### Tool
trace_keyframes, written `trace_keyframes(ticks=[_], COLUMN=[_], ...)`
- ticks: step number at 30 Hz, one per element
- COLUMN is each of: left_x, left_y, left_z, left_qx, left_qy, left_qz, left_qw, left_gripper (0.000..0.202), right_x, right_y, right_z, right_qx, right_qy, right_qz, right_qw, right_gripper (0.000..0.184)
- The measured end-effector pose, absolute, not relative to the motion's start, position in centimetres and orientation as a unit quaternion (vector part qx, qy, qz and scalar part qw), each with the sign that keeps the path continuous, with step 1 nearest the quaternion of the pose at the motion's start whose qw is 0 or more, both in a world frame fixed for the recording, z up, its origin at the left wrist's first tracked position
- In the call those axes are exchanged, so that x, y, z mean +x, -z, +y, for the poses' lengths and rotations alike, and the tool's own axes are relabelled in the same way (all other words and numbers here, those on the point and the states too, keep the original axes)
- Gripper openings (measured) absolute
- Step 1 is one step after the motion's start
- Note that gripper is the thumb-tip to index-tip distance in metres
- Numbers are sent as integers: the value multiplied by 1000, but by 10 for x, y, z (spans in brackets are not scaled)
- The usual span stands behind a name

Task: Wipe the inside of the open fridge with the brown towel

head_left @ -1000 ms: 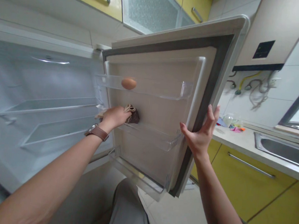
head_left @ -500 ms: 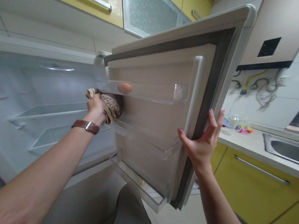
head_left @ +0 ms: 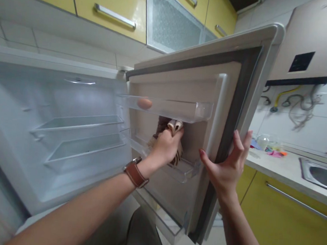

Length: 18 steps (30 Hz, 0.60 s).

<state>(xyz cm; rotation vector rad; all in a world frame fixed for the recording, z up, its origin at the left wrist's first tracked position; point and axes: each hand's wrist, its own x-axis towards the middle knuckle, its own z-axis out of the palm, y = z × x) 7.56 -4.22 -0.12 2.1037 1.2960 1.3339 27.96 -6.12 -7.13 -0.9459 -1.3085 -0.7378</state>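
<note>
**While gripping the cloth (head_left: pixel 175 125) in the left hand (head_left: pixel 165 147), rests the right hand (head_left: pixel 227 166) at the free edge of the refrigerator door (head_left: pixel 184 78)**

Holds the cloth bunched, brown and beige, with left fingers curled firmly round it. Is placed in front of the inner face of the open refrigerator door, below the upper door shelf (head_left: pixel 176 107) and at the middle door shelf (head_left: pixel 179 173), somewhat nearer that shelf's right end than its left. Cannot tell how much of the cloth touches the inner face, being partly covered by the hand. Wears a brown-strapped watch (head_left: pixel 136 174) on the left wrist.

Keeps right fingers spread and pointing upward along the door's free edge, with the thumb well apart, toward the inner face; grips nothing loose there.

Note one brown egg (head_left: pixel 144 103) in the upper door shelf, toward its left end, well apart from the cloth. Note also, inside the cabinet left of the refrigerator door, two glass shelves (head_left: pixel 77 122), and at right, a sink (head_left: pixel 325 174) set into the counter (head_left: pixel 285 165).
</note>
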Motion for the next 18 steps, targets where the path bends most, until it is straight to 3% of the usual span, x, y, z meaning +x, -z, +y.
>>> trace_keyframes(ticks=[4,9,18], left_x=[93,95,96], left_y=[-3,-3,-8], left_z=[-72,-67,-83], left_qx=[791,720,713], left_qy=[-458,-498,-496], left_qz=[306,278,147], left_qw=[266,395,473], left_gripper=[34,36,35], right_x=[286,296,334], right_y=[71,73,79], right_z=[-54,-42,4], right_qx=[-407,-406,-398], right_qy=[319,325,270], right_qz=[-582,-582,-605], right_qw=[627,625,634], right_gripper=[101,98,100])
